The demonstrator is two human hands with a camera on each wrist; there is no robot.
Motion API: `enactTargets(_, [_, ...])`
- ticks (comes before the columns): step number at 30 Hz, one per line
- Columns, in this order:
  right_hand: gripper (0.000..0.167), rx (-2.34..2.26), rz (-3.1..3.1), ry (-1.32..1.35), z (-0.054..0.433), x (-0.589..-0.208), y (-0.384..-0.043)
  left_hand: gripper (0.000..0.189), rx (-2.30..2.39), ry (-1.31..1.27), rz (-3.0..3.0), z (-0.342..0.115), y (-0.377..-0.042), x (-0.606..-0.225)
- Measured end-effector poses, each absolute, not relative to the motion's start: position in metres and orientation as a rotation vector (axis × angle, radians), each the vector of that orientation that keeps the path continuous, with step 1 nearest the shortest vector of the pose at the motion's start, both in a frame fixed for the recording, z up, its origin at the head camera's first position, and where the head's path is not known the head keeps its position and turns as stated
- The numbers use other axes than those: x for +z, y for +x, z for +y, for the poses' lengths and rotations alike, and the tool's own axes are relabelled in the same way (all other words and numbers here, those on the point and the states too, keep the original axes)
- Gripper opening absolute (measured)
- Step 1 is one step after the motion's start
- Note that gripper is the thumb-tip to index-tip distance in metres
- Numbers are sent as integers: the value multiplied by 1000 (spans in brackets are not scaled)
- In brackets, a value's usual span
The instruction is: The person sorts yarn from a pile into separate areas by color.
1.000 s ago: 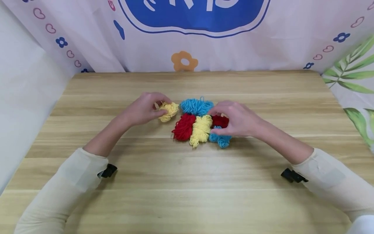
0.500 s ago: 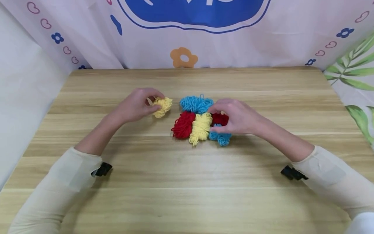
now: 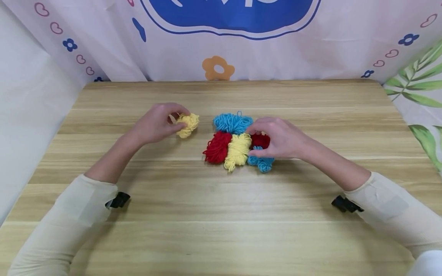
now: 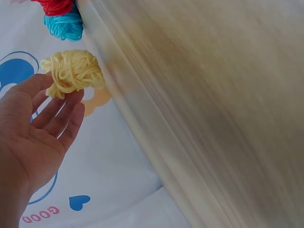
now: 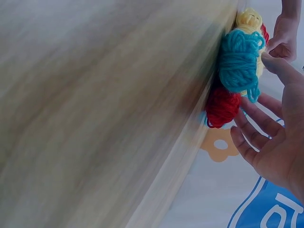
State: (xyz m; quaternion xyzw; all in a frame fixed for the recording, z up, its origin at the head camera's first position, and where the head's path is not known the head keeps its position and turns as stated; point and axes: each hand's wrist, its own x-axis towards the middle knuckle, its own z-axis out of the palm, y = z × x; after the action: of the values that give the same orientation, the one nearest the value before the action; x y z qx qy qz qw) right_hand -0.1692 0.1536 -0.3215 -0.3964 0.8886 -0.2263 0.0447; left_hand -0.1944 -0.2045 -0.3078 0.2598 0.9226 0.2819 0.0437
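My left hand [image 3: 157, 123] pinches a small yellow yarn skein [image 3: 190, 124] between thumb and fingers, left of a cluster of skeins. In the left wrist view this yellow yarn sits at the fingertips. My right hand [image 3: 284, 138] is at the cluster's right side, thumb and fingers spread around a dark red skein [image 3: 261, 140] and a blue skein [image 3: 264, 164]. Its fingertips reach the edge of the middle yellow skein [image 3: 238, 149]. Left of that lies a red skein [image 3: 217, 148], and a larger blue skein [image 3: 233, 123] lies behind. My right hand partly covers the right-hand skeins.
Everything lies on a wood-grain table [image 3: 207, 214]. A white printed cloth [image 3: 276, 57] hangs along its back edge, and a leaf-patterned cloth [image 3: 421, 99] is at the right. Dark clips [image 3: 119, 200] sit by both sleeves.
My left hand has moved left with the small yellow skein, widening the gap to the cluster. The right hand and the other skeins have stayed in place.
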Motion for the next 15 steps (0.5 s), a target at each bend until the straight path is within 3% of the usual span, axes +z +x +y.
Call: enactTargets(15, [53,-676,2702,-1216,150,-321,-170,28,900,772,2858,-221,-191,-301])
